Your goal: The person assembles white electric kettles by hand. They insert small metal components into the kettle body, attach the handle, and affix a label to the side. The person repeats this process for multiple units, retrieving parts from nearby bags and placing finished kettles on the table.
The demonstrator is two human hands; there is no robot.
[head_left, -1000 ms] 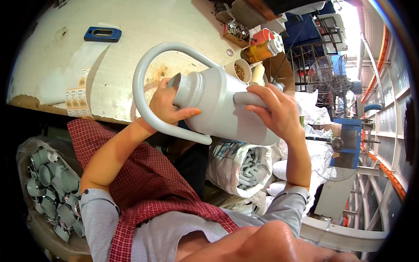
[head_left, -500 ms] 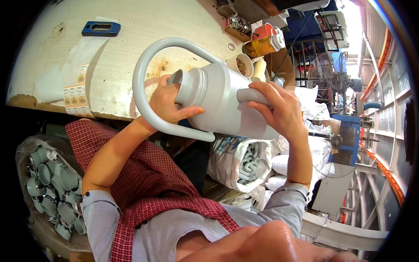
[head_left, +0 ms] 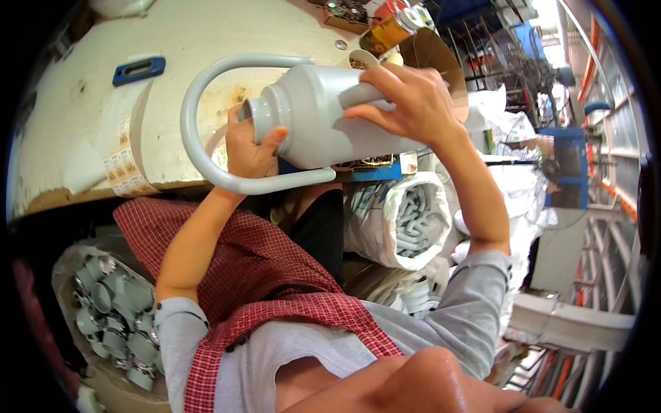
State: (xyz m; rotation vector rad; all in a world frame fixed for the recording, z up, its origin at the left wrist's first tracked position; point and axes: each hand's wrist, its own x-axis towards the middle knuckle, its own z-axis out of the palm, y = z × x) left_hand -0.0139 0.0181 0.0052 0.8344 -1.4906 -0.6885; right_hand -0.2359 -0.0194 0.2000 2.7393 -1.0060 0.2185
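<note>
A light grey plastic jug body (head_left: 310, 127) lies tilted on its side in the air at the table edge, its open neck to the left. My left hand (head_left: 249, 148) is closed round the neck, thumb on its outside; the other fingers are partly hidden. A large grey curved handle (head_left: 189, 131) loops out past my left wrist, its lower end apart from the body. My right hand (head_left: 420, 103) grips a short thick grey stub (head_left: 363, 95) on the body's side, thumb below and fingers above.
On the pale table (head_left: 172, 31) lie a blue slotted tool (head_left: 139, 70) and a label strip (head_left: 124, 164). Beyond the jug stand a cup of small brass parts (head_left: 359, 60) and a yellow jar (head_left: 389, 33). Bags of curved grey parts (head_left: 413, 220) and grey collars (head_left: 113, 310) stand below.
The jug has moved up and farther over the table, both hands still on it. A blue-edged tray beneath it now shows. The whole view has shifted slightly.
</note>
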